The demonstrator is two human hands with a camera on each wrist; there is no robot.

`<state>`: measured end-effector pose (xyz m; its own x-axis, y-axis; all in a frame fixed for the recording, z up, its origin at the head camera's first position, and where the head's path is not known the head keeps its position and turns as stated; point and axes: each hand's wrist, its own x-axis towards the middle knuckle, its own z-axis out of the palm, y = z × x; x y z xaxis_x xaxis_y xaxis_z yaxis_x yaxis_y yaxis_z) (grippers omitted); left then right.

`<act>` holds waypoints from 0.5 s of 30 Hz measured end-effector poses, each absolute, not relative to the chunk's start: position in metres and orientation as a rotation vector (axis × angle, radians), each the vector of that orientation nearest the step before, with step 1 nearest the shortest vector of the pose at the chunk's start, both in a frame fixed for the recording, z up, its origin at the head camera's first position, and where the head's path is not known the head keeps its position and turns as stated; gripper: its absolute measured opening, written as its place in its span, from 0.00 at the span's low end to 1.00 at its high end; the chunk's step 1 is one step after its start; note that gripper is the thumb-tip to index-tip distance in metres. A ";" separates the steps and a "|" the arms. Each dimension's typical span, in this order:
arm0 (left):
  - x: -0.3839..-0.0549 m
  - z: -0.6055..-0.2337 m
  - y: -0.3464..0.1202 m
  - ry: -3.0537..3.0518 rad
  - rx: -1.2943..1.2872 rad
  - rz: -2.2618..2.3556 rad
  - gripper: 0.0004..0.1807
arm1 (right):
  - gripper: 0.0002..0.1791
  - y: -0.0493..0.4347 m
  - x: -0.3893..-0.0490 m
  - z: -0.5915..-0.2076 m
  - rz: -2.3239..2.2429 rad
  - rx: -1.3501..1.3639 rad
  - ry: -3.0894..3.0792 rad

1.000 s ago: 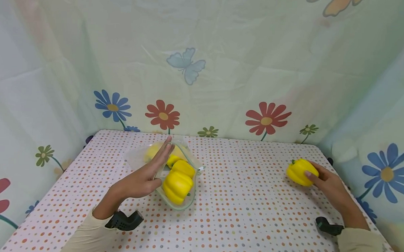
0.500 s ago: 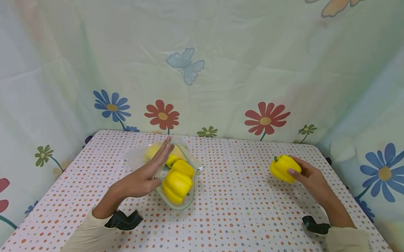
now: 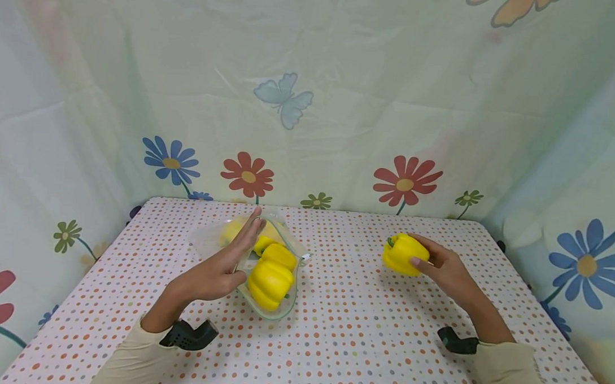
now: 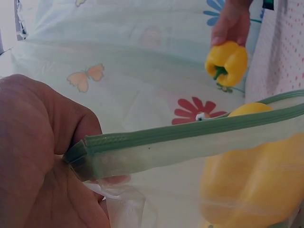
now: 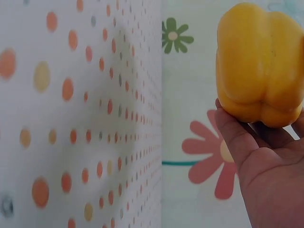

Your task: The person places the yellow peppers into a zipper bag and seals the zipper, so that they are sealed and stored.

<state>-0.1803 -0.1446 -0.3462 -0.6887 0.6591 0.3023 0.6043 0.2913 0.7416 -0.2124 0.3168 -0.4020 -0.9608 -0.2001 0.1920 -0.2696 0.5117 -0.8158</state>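
Observation:
My left hand [image 3: 220, 271] pinches one end of the green zip edge of a clear zip bag [image 4: 142, 142], seen close up in the left wrist view. The bag's mouth gapes towards me, and several yellow bell peppers [image 3: 268, 285] lie inside, some blurred through the plastic. To the right, my right hand [image 3: 444, 270] grips another yellow bell pepper [image 3: 404, 254] with thumb and fingers, its green stem pointing left. In the right wrist view this pepper [image 5: 259, 61] is held by its base, away from the dotted surface.
A white table cover with coloured dots [image 3: 348, 329] lies under everything. Behind and at both sides hangs a pale curtain [image 3: 341, 103] with flowers and butterflies. A small white zip slider [image 3: 306, 256] sits at the bag's right edge.
My right hand has carried its bell pepper leftwards, from near the table's right edge towards the bag. The left hand and the bag have stayed in place.

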 end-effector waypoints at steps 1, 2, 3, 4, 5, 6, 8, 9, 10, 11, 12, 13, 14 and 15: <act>-0.180 -0.346 -0.145 2.476 1.212 1.375 0.55 | 0.35 0.314 -0.213 -0.401 1.471 0.428 -2.662; -0.181 -0.345 -0.145 2.477 1.212 1.372 0.56 | 0.35 0.311 -0.213 -0.401 1.477 0.439 -2.660; -0.181 -0.345 -0.145 2.480 1.210 1.368 0.56 | 0.35 0.308 -0.212 -0.400 1.472 0.444 -2.662; -0.181 -0.344 -0.145 2.482 1.210 1.367 0.56 | 0.35 0.305 -0.212 -0.399 1.477 0.451 -2.662; -0.181 -0.344 -0.145 2.483 1.210 1.365 0.56 | 0.35 0.302 -0.212 -0.398 1.482 0.459 -2.658; -0.182 -0.344 -0.145 2.483 1.212 1.365 0.55 | 0.35 0.299 -0.211 -0.397 1.483 0.471 -2.656; -0.182 -0.345 -0.145 2.479 1.216 1.369 0.55 | 0.35 0.294 -0.209 -0.396 1.484 0.486 -2.653; -0.182 -0.346 -0.145 2.479 1.220 1.371 0.55 | 0.35 0.292 -0.207 -0.395 1.492 0.495 -2.650; -0.182 -0.346 -0.146 2.475 1.220 1.375 0.55 | 0.35 0.289 -0.206 -0.394 1.506 0.510 -2.647; -0.182 -0.347 -0.146 2.471 1.218 1.379 0.55 | 0.35 0.286 -0.205 -0.394 1.510 0.525 -2.646; -0.182 -0.348 -0.147 2.469 1.217 1.379 0.55 | 0.35 0.283 -0.203 -0.394 1.519 0.540 -2.645; -0.182 -0.349 -0.147 2.466 1.212 1.381 0.55 | 0.35 0.281 -0.202 -0.393 1.536 0.555 -2.642; -0.182 -0.349 -0.147 2.463 1.210 1.382 0.56 | 0.35 0.278 -0.201 -0.393 1.552 0.578 -2.637; -0.182 -0.349 -0.147 2.462 1.209 1.382 0.56 | 0.34 0.275 -0.200 -0.392 1.560 0.605 -2.631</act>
<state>-0.1819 -0.1471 -0.3489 -0.6880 0.6619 0.2975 0.5985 0.2858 0.7484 -0.1996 0.2752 -0.3917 -0.9246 -0.3153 0.2140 -0.3390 0.4241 -0.8398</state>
